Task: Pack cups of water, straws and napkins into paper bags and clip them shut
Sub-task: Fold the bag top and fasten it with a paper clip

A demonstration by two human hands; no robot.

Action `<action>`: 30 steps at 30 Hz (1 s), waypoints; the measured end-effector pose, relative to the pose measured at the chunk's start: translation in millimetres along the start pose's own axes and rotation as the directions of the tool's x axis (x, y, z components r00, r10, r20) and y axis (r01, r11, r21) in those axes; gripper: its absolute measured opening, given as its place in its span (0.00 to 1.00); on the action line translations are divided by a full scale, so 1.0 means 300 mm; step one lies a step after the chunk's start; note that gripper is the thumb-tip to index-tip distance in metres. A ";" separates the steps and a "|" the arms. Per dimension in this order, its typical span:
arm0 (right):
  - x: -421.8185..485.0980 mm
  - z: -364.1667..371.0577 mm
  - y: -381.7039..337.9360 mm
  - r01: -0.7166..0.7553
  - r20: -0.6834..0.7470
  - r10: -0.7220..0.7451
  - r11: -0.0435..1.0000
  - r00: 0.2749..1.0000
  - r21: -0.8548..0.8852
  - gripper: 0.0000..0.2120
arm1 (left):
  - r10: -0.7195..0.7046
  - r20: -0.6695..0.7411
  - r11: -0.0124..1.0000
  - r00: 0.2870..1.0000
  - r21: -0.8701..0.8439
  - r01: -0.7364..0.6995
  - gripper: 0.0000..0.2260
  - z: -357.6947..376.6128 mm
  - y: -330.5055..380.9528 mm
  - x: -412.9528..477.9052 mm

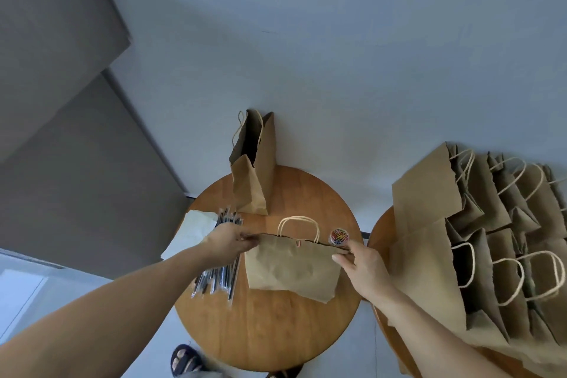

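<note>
On my feed, the left hand (228, 242) and right hand (362, 267) each pinch one end of the top edge of the paper bag (291, 267), apparently keeping its mouth flat for clipping. It sits mid-table (270, 331), contents hidden. The clip tub (338, 236) waits just behind, with straws (219, 273) and napkins (191, 233) to the left. The open bag (254, 169) behind shows only darkness inside.

A round wooden tabletop (267, 331) carries a paper bag (291, 267), its top edge pinched by the left hand (228, 241) and the right hand (365, 264). Wrapped straws (217, 278) lie under the left hand, with napkins (191, 233) just left of it. A clip tub (338, 236) sits just beyond the right hand, and an open bag (254, 175) stands farther off. Right of the right hand, a second tabletop (379, 242) holds crowded bags (491, 255).
</note>
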State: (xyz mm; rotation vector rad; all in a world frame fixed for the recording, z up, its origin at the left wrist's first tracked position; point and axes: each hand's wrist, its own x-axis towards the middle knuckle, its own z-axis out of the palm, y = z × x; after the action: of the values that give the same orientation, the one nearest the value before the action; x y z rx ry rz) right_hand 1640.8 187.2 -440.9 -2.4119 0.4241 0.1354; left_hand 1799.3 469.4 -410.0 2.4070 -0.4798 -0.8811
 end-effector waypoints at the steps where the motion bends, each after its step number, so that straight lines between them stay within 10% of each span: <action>1: 0.005 -0.011 -0.019 0.022 -0.021 -0.021 0.999 1.000 0.038 0.08 | 0.000 -0.036 0.999 0.999 -0.054 -0.002 0.06 -0.017 0.004 -0.021; 13: 0.068 -0.114 -0.529 0.322 -0.355 -0.209 0.898 0.911 0.299 0.08 | 0.002 -0.463 0.933 0.886 -0.319 -0.169 0.07 -0.315 -0.016 -0.364; 30: -0.255 0.105 -1.643 0.661 -0.374 -0.557 0.511 0.742 0.550 0.12 | -0.118 -0.938 0.778 0.326 -0.291 -0.557 0.06 -0.681 -0.418 -1.337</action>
State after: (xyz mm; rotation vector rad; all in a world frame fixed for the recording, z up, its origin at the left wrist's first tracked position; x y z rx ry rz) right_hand 1735.0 582.2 -149.3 -1.7128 -0.3245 -0.4581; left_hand 1664.4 837.6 -155.7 1.7340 -0.0404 0.5507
